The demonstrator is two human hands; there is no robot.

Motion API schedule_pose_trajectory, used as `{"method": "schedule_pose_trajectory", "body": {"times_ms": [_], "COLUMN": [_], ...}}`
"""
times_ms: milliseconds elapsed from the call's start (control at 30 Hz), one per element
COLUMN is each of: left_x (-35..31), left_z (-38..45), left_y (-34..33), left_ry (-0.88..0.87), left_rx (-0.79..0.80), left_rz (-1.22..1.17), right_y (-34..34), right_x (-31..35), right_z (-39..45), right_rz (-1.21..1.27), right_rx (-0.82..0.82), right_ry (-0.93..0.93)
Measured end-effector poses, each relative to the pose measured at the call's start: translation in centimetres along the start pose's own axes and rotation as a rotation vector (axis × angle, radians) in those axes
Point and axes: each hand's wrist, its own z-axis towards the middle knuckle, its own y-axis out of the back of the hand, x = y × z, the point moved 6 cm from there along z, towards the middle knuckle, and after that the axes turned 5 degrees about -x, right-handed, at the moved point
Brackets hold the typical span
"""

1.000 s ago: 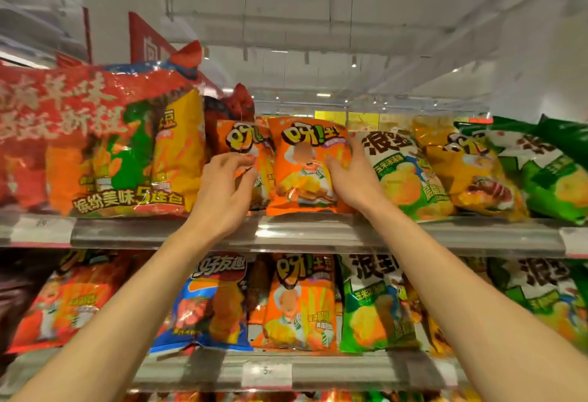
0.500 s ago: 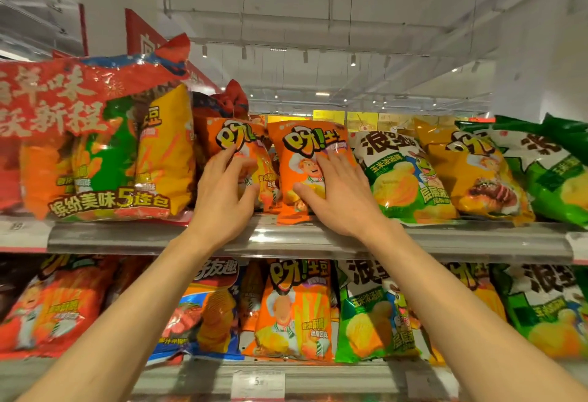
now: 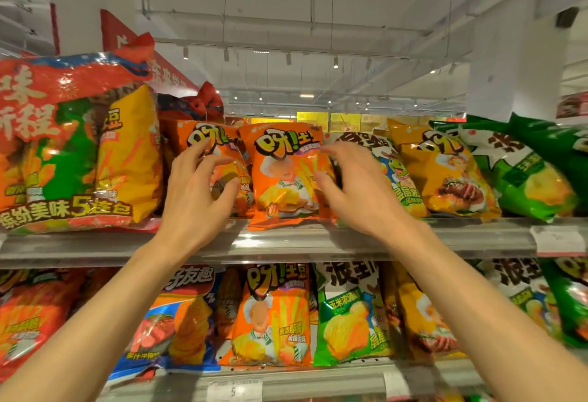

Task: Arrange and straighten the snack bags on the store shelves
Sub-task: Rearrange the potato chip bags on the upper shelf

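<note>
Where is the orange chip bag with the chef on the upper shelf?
In the head view, the orange chip bag stands mid-frame on the upper shelf, between the left hand and right hand.

Red hanging sign [image 3: 119,31] upper left; ceiling spotlights [image 3: 335,62] overhead.

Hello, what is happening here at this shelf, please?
A person is tidying snack bags on the upper shelf of a store. Both hands are raised to the orange bags in the middle. The left hand is at one orange bag, and the right hand is at the right edge of the neighbouring orange bag. The fingers look spread and relaxed; neither hand clearly grips anything. That bag stands upright at the shelf's front edge, between the other orange bag and a green bag.
</note>
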Motion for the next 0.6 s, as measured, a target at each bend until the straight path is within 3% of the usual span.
{"method": "schedule_pose_trajectory", "body": {"times_ms": [133,300,600], "left_x": [-3.0,-5.1,-4.6], "left_z": [0.4,0.1,0.2], "left_y": [-2.3,-5.9,-5.9], "left_ry": [-0.129,-0.175,-0.155], "left_rx": [0.034,0.102,0.128], "left_rz": [-0.014,-0.001,-0.059], "right_y": [3.3,0.5,1.4], "right_x": [-5.4,-8.2,-9.6], "right_z": [-0.6,-2.1,-1.2], "right_rz": [-0.151,-0.111,0.230], "right_rx": [-0.052,0.147,-0.030], "right_ry": [-0.228,-0.424,-0.622]}}
